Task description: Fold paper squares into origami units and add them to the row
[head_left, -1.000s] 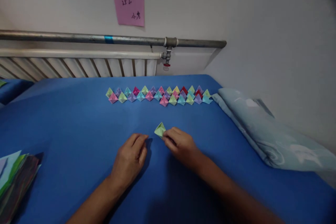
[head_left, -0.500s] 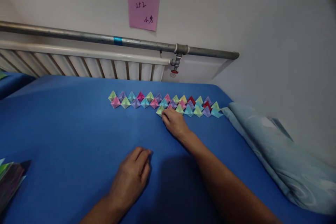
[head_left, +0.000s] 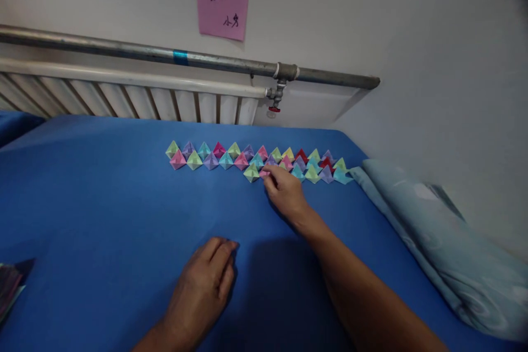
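Small folded paper boats (head_left: 210,160) in many colours stand in staggered rows along the back of the blue surface (head_left: 124,214). My right hand (head_left: 286,192) reaches to the front row. Its index finger and thumb are slightly apart beside a pink paper boat (head_left: 264,174), partly covering it. Just left of these fingertips sits a light green paper boat (head_left: 251,172) at the row's left end. Nearer to me, my left hand (head_left: 204,278) rests on the surface, its fingers loosely bent and holding nothing visible.
A folded pale blue patterned cloth (head_left: 433,247) lies along the right side. A paper stack (head_left: 10,289) is cut off at the left edge. Behind the surface run a white radiator (head_left: 144,102), a metal pipe (head_left: 124,47) and a red-handled valve (head_left: 274,109). A pink note (head_left: 223,0) hangs above.
My right hand has moved slightly right, off the light green boat, which now shows fully. My left hand stays nearly in place. The view has shifted a little.
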{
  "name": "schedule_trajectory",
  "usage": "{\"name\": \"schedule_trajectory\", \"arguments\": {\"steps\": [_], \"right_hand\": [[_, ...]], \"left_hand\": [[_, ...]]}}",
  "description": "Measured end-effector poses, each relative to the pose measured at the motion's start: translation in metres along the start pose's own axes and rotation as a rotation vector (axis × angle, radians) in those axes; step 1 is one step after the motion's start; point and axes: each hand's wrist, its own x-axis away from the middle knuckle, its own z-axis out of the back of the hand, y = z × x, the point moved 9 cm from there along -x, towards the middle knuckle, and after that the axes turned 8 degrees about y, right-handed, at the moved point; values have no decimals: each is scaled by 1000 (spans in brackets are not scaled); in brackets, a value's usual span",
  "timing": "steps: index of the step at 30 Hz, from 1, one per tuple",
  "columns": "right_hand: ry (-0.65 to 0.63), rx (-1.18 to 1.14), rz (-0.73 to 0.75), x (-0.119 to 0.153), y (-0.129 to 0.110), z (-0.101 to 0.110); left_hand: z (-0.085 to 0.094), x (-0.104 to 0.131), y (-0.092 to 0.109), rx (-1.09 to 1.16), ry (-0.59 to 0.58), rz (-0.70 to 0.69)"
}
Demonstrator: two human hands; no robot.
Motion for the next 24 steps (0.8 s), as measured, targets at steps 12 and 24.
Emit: {"name": "schedule_trajectory", "arguments": {"steps": [12,24], "right_hand": [[-163,93,-81,28,-10,-22],[-165,151,-100,8,-10,-36]], "left_hand": [[-5,2,-4,-14,-26,21],[-12,4,-4,-57,-46,12]]}}
